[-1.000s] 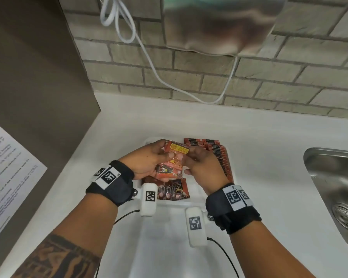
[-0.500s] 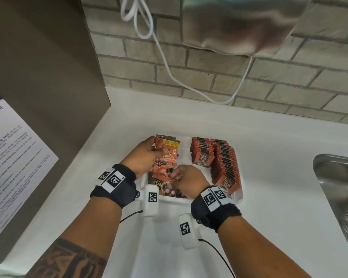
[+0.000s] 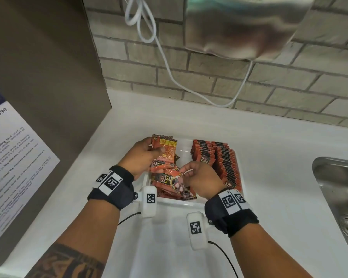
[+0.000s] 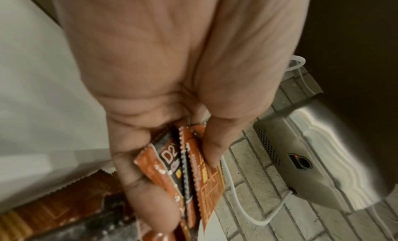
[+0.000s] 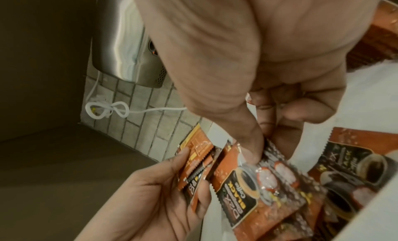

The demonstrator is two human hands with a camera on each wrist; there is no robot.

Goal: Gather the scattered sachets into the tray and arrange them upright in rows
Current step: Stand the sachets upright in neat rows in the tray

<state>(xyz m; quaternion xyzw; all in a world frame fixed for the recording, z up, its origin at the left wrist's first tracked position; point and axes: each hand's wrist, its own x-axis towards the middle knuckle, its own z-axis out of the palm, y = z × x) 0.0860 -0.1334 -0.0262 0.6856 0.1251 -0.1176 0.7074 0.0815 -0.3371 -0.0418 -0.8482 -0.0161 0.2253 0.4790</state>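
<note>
A white tray (image 3: pixel 189 202) sits on the counter. Along its right side orange and black sachets stand upright in rows (image 3: pixel 219 159). Loose sachets (image 3: pixel 175 189) lie in a heap in its left half. My left hand (image 3: pixel 145 157) holds a small stack of sachets (image 3: pixel 166 147) upright over the tray's left side; the stack (image 4: pixel 189 168) sits between thumb and fingers. My right hand (image 3: pixel 197 177) reaches into the heap and pinches the top edge of one sachet (image 5: pixel 254 181) with thumb and forefinger.
A steel sink (image 3: pixel 338 189) lies at the right. A metal hand dryer (image 3: pixel 243 23) with a white cable (image 3: pixel 169 63) hangs on the brick wall behind. A brown panel with a paper notice (image 3: pixel 12 157) stands at the left.
My right hand left the stack held by my left hand and dropped to the loose heap, where it now pinches a sachet. The left hand stays put with its stack.
</note>
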